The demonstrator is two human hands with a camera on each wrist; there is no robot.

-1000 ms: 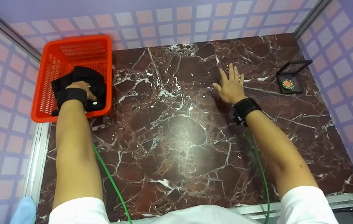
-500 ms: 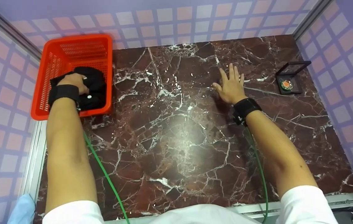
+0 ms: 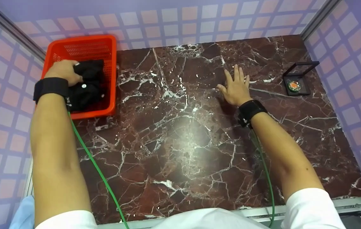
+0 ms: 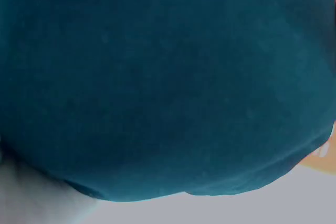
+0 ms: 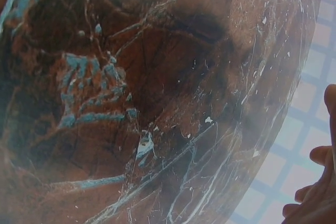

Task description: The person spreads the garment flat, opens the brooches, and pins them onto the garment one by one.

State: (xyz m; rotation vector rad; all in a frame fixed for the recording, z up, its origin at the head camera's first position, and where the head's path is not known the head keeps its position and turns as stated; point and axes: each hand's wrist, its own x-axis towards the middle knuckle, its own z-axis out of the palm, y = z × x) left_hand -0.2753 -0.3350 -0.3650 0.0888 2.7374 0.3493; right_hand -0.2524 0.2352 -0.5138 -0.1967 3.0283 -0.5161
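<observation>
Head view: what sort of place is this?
Probably a small booth for recording hand work: purple checked panels stand on three sides of a marbled work surface, and black wrist straps trail green cables.

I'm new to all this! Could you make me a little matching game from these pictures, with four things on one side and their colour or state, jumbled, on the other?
Things:
1. Basket
2. Black cloth
3. Right hand
4. Small black case

Descriptions:
A. Fingers spread, holding nothing
B. Open, with a round disc in it
C. Orange-red, with holes in its walls
D. Gripped by the left hand

Right pairs: 1-C, 2-D, 3-A, 4-B.
</observation>
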